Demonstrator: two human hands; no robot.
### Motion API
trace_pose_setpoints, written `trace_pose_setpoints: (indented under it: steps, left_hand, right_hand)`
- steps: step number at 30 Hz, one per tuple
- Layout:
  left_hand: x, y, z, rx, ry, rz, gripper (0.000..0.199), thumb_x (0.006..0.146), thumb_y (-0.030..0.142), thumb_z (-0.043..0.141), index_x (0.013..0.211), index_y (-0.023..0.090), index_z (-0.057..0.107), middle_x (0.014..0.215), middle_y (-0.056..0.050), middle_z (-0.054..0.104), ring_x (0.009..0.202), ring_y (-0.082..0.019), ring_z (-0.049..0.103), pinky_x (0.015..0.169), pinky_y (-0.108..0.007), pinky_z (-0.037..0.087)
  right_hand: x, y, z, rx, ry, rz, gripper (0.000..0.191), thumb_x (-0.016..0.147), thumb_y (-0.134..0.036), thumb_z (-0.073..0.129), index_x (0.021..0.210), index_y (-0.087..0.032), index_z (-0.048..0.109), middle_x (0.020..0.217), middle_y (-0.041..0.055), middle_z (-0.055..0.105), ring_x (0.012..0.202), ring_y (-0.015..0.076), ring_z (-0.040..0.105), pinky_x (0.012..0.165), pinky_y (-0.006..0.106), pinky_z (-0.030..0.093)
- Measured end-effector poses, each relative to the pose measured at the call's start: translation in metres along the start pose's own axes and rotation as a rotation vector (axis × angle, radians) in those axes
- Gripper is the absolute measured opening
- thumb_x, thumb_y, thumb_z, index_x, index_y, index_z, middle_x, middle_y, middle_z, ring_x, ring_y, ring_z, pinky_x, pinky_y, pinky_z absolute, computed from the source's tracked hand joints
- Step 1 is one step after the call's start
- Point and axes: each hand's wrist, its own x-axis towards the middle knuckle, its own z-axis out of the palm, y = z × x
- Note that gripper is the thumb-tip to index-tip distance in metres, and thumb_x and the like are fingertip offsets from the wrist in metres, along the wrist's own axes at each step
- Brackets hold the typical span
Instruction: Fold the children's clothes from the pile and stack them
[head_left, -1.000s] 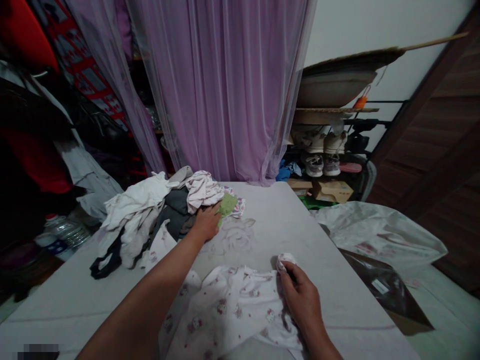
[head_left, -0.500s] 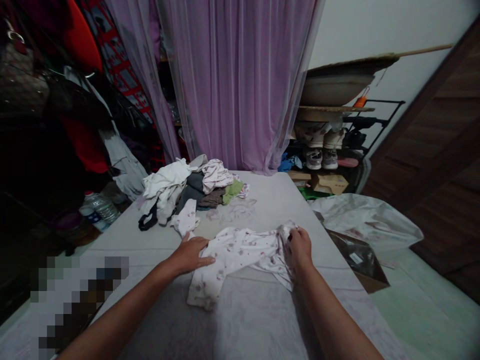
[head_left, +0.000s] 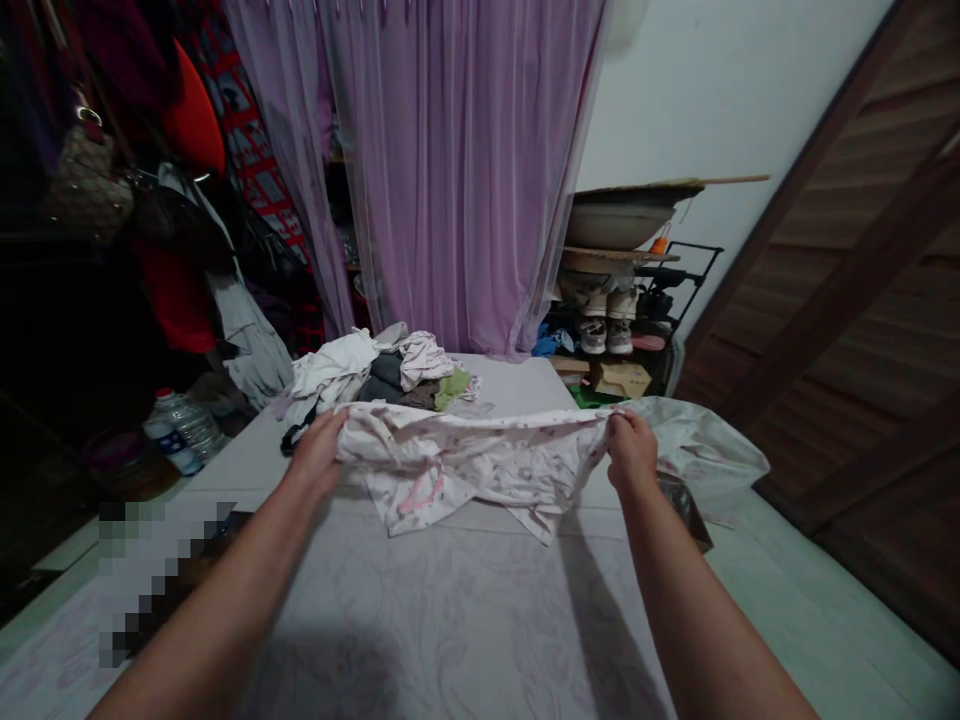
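Observation:
A white garment (head_left: 480, 450) with a small dark print and a pink trim is stretched sideways above the bed. My left hand (head_left: 321, 450) is closed on its left end, and my right hand (head_left: 631, 447) grips the right end. Between them the upper edge runs nearly straight, while the lower part hangs down in loose folds. The exact kind of garment cannot be made out. Just behind it lies a heap of crumpled clothes (head_left: 337, 365) in white, dark grey, brown and green.
The bed (head_left: 420, 620) has a pale floral cover. Purple curtains (head_left: 450, 180) hang at its far end. To the right stand a rack with shoes (head_left: 606, 335), a cardboard box (head_left: 621, 379) and a plastic bag (head_left: 705, 440). Plastic bottles (head_left: 191, 425) stand at the left.
The garment has been lifted off the bed and pulled out wide. My left hand, earlier lying flat on it, has moved left and closed on its end. The view has shifted slightly.

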Motion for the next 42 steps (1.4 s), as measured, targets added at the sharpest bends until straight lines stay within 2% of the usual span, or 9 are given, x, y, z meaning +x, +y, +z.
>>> trace_pose_setpoints:
  steps: [7, 12, 17, 20, 25, 29, 33, 37, 42]
  left_hand:
    - [0.037, 0.082, 0.034, -0.408, -0.152, -0.118, 0.011, 0.086, 0.020, 0.054, 0.088, 0.014, 0.063, 0.079, -0.007, 0.073, 0.079, -0.023, 0.072, 0.077, -0.041, 0.059]
    - [0.065, 0.148, 0.062, -0.500, -0.192, 0.210, 0.009, 0.088, 0.020, 0.055, 0.085, 0.016, 0.062, 0.085, -0.005, 0.074, 0.093, -0.022, 0.071, 0.088, -0.039, 0.056]
    - [0.033, 0.180, 0.056, -0.525, -0.239, 0.498, 0.014, 0.089, 0.024, 0.054, 0.091, 0.019, 0.067, 0.099, -0.003, 0.074, 0.104, -0.018, 0.068, 0.093, -0.031, 0.054]
    - [0.006, 0.150, 0.043, -0.486, -0.180, 0.391, 0.021, 0.089, 0.029, 0.052, 0.093, 0.017, 0.069, 0.095, -0.003, 0.075, 0.101, -0.019, 0.069, 0.090, -0.030, 0.055]
    - [-0.023, 0.044, 0.027, -0.392, 0.031, -0.161, 0.017, 0.084, 0.022, 0.054, 0.090, 0.016, 0.068, 0.081, -0.004, 0.076, 0.083, -0.021, 0.073, 0.078, -0.030, 0.059]
    - [-0.043, -0.027, 0.027, -0.337, -0.066, -0.472, 0.021, 0.081, 0.023, 0.058, 0.098, 0.014, 0.067, 0.081, -0.008, 0.076, 0.080, -0.024, 0.074, 0.076, -0.035, 0.059]
    - [-0.060, -0.061, 0.044, -0.276, -0.182, -0.441, 0.025, 0.075, 0.028, 0.066, 0.096, 0.014, 0.068, 0.089, -0.010, 0.076, 0.089, -0.025, 0.072, 0.083, -0.034, 0.055]
    - [-0.075, -0.063, 0.073, -0.144, -0.413, -0.329, 0.033, 0.069, 0.042, 0.074, 0.089, 0.016, 0.069, 0.086, -0.007, 0.075, 0.087, -0.022, 0.069, 0.079, -0.030, 0.052]
    - [-0.059, -0.048, 0.080, 0.292, -0.692, -0.161, 0.045, 0.073, 0.060, 0.063, 0.070, 0.015, 0.069, 0.071, -0.005, 0.070, 0.070, -0.018, 0.064, 0.063, -0.026, 0.046]
  right_hand:
    - [0.016, -0.040, 0.032, -0.274, -0.173, -0.156, 0.031, 0.068, -0.042, 0.054, 0.086, -0.020, 0.066, 0.077, 0.0016, 0.065, 0.073, 0.0188, 0.056, 0.068, 0.029, 0.044]
    - [0.045, -0.093, 0.056, -0.313, -0.028, -0.246, 0.026, 0.072, -0.036, 0.051, 0.086, -0.020, 0.066, 0.078, 0.0034, 0.066, 0.076, 0.0211, 0.058, 0.074, 0.033, 0.046]
    - [0.040, -0.112, 0.059, 0.107, 0.047, -0.265, 0.027, 0.073, -0.036, 0.051, 0.093, -0.021, 0.060, 0.084, 0.0003, 0.063, 0.072, 0.0165, 0.060, 0.070, 0.032, 0.051]
    - [0.017, -0.081, 0.046, 0.098, -0.035, -0.194, 0.025, 0.070, -0.037, 0.053, 0.088, -0.020, 0.060, 0.082, -0.0001, 0.063, 0.072, 0.0170, 0.061, 0.070, 0.032, 0.052]
    - [-0.032, 0.007, 0.010, -0.331, -0.199, -0.073, 0.031, 0.072, -0.043, 0.046, 0.084, -0.020, 0.064, 0.071, 0.0028, 0.066, 0.072, 0.0231, 0.063, 0.070, 0.035, 0.049]
    - [-0.065, 0.055, -0.010, -0.680, -0.372, -0.043, 0.034, 0.072, -0.037, 0.044, 0.088, -0.019, 0.068, 0.081, 0.0078, 0.070, 0.080, 0.0282, 0.066, 0.073, 0.039, 0.050]
    - [-0.108, 0.060, -0.004, -0.738, -0.563, -0.312, 0.055, 0.064, -0.020, 0.051, 0.117, -0.018, 0.065, 0.120, 0.0127, 0.066, 0.116, 0.0305, 0.058, 0.099, 0.045, 0.044]
    - [-0.165, 0.037, 0.027, -0.550, -0.824, -0.472, 0.079, 0.067, -0.025, 0.060, 0.144, -0.023, 0.044, 0.148, 0.0110, 0.045, 0.139, 0.0315, 0.037, 0.114, 0.054, 0.026]
    - [-0.192, 0.018, 0.055, -0.162, -0.785, -0.242, 0.044, 0.074, -0.033, 0.057, 0.116, -0.022, 0.067, 0.119, 0.0091, 0.068, 0.113, 0.0294, 0.061, 0.099, 0.045, 0.047]
